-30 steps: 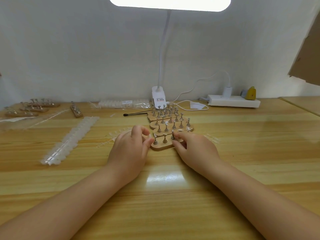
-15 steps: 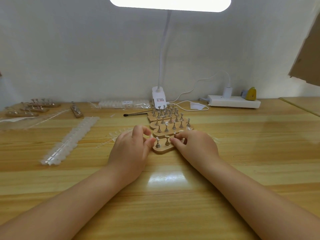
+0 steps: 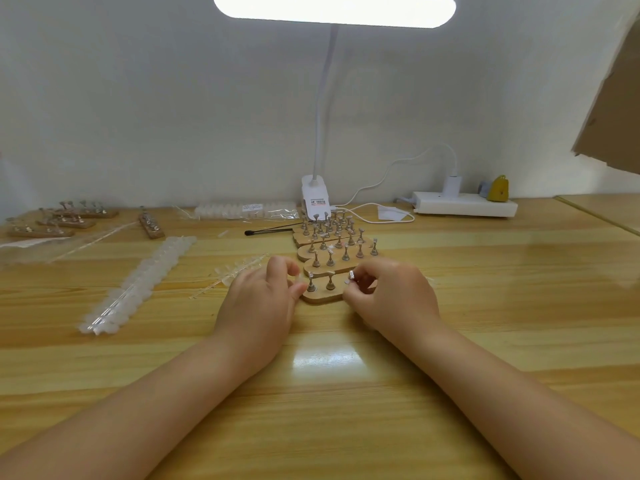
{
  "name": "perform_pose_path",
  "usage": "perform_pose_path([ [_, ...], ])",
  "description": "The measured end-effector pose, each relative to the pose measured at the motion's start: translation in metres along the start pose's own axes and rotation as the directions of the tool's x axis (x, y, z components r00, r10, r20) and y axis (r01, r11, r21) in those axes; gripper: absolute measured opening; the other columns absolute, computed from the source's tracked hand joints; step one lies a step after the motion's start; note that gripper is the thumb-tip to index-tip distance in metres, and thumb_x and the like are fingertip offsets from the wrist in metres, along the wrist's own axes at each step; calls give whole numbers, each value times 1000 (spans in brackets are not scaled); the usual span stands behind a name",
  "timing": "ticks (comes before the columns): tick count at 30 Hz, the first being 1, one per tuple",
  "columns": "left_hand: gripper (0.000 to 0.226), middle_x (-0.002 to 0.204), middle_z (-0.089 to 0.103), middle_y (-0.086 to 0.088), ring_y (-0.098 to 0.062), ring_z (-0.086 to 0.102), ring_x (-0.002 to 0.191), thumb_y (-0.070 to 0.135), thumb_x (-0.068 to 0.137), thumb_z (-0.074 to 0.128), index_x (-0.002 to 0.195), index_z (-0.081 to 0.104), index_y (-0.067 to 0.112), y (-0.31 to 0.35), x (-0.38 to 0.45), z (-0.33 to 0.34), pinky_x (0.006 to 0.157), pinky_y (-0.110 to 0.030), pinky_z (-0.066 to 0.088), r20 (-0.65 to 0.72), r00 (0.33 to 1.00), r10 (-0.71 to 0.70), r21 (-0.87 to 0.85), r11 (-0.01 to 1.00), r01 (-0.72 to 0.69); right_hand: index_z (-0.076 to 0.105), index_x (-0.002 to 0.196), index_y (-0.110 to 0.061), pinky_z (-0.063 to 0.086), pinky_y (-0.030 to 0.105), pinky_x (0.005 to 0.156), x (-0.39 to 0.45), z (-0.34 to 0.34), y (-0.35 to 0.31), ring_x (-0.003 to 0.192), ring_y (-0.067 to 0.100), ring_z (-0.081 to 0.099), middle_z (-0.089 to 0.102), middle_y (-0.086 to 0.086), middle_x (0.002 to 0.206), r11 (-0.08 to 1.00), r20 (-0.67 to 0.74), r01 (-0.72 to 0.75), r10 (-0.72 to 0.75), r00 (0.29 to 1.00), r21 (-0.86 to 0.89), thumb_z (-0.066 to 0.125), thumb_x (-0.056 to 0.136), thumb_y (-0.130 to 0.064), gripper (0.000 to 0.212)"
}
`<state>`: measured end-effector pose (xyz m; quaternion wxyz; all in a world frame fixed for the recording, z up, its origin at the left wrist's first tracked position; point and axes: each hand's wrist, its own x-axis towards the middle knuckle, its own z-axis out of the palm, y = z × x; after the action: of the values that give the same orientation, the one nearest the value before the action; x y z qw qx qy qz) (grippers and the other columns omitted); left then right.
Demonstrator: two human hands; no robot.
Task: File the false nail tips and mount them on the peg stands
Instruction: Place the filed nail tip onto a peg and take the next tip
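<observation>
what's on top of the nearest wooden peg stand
On the nearest wooden peg stand, two upright metal pegs show. The right hand covers its right end, fingers pinching a peg there.

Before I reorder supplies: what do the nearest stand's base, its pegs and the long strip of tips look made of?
Nearest stand's base: looks like pale unfinished wood, matte tan with rounded edges. Pegs: probably metal, grey with glints. Strip of tips: seemingly translucent, milky plastic that lets light through.

Wooden peg stands [image 3: 320, 298] with upright metal pegs sit stacked in rows at frame centre — clear false nail tips [image 3: 138, 282] lie in strips at left.
</observation>
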<state>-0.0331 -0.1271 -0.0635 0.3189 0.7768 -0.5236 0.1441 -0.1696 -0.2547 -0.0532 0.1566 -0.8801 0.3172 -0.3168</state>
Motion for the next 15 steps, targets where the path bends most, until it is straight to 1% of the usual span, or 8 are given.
perform_pose_path([
  [2, 19, 100, 65, 5, -13, 50, 92, 30, 97, 51, 109, 49, 16, 0, 0, -1, 84, -26, 29, -3, 1000, 8, -5, 1000, -8, 70, 85, -25, 48, 25, 61, 0, 0, -1, 69, 6, 58, 68, -13, 81, 997, -12, -8, 9, 1000, 79, 64, 82, -28, 8],
  [4, 19, 101, 64, 7, -16, 57, 92, 32, 95, 53, 106, 51, 16, 2, 0, -5, 85, -30, 34, -41, 999, 27, -59, 998, -30, 72, 85, -22, 49, 22, 63, -2, 1, -2, 65, 2, 59, 68, -14, 76, 975, -19, -10, 15, 1000, 221, 68, 81, -22, 6],
  [6, 25, 100, 63, 8, -16, 59, 89, 39, 95, 52, 105, 54, 16, 5, 0, -9, 83, -33, 39, -101, 994, 39, -155, 986, -54, 74, 83, -19, 49, 16, 62, -3, 2, -5, 62, 0, 61, 68, -12, 72, 928, 17, -22, 17, 1000, 372, 72, 80, -15, 6],
  [8, 32, 98, 60, 10, -15, 60, 87, 46, 92, 50, 104, 56, 17, 9, -1, -12, 82, -35, 42, -149, 986, 72, -213, 971, -104, 76, 84, -17, 49, 13, 64, -5, 2, -6, 64, -2, 63, 71, -8, 72, 872, 70, -43, 9, 997, 488, 73, 80, -11, 8],
  [11, 33, 97, 60, 10, -15, 61, 86, 44, 87, 50, 99, 61, 16, 13, -2, -13, 80, -35, 43, -156, 978, 141, -209, 963, -172, 76, 90, -16, 53, 19, 68, -6, 1, -6, 69, 4, 66, 71, -7, 75, 823, 103, -19, -48, 994, 568, 74, 82, -10, 10],
  [15, 34, 101, 64, 4, -16, 61, 97, 45, 86, 52, 97, 67, 16, 12, -1, -14, 84, -32, 40, -134, 977, 168, -185, 964, -191, 74, 93, -13, 56, 32, 69, -8, 2, -9, 70, 18, 67, 71, 5, 75, 804, 96, 43, -124, 988, 593, 70, 85, -5, 12],
])
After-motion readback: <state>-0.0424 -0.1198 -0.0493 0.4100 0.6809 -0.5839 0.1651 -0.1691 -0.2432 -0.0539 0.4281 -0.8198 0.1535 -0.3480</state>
